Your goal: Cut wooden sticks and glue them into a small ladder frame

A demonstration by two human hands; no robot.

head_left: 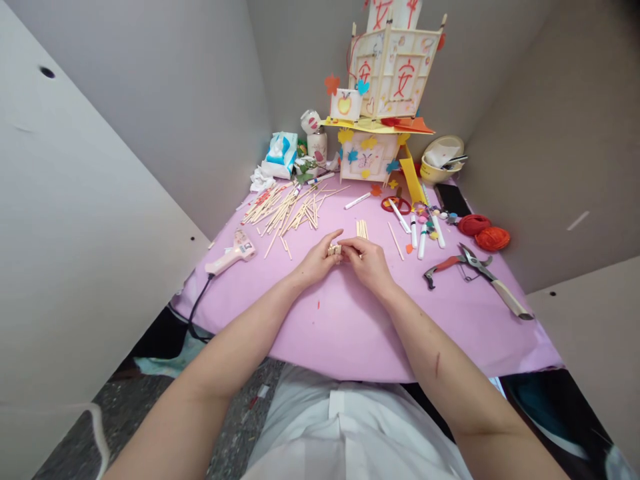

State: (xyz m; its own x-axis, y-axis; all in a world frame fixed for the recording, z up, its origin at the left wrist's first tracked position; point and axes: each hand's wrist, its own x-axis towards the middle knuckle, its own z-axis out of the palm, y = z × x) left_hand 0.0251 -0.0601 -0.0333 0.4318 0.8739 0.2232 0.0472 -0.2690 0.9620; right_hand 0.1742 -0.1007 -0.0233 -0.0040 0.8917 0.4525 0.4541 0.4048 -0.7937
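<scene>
Left hand (320, 259) and right hand (369, 260): fingers pinching gathered short sticks (334, 250). Stick row (361, 229) and stick pile (284, 208) lie loose, apparently unused.

Soft, even light brightens the lilac cloth-covered tabletop (345, 333), while the flat grey right-hand partition (555, 147) dims towards a blackened upper corner. Wide-angle distortion stretches both bare forearms (240, 357) near the lower edge. The small bundle of pale wooden sticks (334, 250) seems slightly soft.
</scene>
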